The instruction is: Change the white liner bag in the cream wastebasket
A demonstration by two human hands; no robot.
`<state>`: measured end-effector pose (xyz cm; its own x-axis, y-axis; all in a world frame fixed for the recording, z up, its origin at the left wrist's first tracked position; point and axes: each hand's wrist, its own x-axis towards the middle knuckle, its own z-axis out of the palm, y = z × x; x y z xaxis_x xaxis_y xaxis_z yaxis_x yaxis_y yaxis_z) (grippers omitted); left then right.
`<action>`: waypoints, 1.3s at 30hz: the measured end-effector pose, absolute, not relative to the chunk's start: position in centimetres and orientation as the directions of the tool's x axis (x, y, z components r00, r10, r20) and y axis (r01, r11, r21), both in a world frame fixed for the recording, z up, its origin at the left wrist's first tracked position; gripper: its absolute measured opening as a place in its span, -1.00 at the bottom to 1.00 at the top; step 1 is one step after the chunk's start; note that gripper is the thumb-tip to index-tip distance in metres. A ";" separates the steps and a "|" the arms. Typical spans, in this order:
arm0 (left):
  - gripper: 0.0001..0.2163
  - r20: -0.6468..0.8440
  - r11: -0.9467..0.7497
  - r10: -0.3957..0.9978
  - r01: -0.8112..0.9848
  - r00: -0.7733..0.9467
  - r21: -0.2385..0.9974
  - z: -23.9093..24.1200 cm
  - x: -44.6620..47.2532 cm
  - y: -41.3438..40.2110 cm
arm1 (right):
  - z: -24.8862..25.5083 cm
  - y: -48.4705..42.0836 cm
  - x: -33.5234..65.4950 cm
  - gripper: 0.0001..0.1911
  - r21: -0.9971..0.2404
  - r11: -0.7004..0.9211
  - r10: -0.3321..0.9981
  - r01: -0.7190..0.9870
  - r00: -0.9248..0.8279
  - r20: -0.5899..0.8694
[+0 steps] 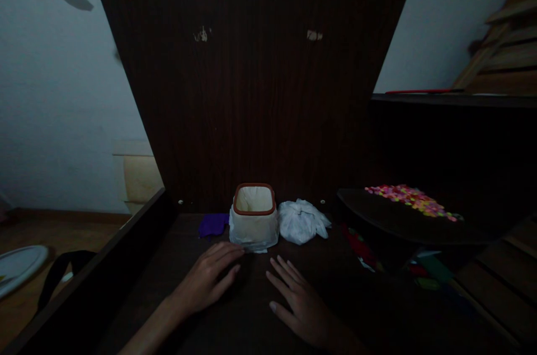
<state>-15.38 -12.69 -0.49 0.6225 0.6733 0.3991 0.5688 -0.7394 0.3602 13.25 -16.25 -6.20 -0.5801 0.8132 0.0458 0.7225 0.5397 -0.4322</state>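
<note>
My left hand (pixel 207 279) lies flat on the dark wooden surface (pixel 251 310), fingers stretched out, its fingertips almost touching the base of a small square bin (pixel 254 223). The bin has a red-brown rim and is lined with a white plastic bag. My right hand (pixel 300 302) rests flat just right of the left, fingers spread, holding nothing. A crumpled white plastic bag (pixel 302 221) sits right of the bin. A purple cloth (pixel 213 225) lies left of it.
A tall dark wooden panel (pixel 260 75) stands behind the bin. At right a dark round tray (pixel 398 221) carries several small colourful pieces (pixel 413 200), with red and green items below it. A raised wooden edge (pixel 104 265) runs along the left; a white plate (pixel 19 265) lies on the floor.
</note>
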 end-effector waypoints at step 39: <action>-0.94 0.524 -0.678 0.723 0.609 0.450 0.412 4.1 -11.0 -11.5 | -0.6 -12.8 14.1 -0.79 -0.688 0.606 0.774 0.399 -0.099 0.625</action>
<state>-11.00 -11.47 4.08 0.4504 0.7227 0.5243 0.6089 -0.6781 0.4116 14.08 -12.78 -0.56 -0.0991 0.7741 0.6252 0.3992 0.6065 -0.6876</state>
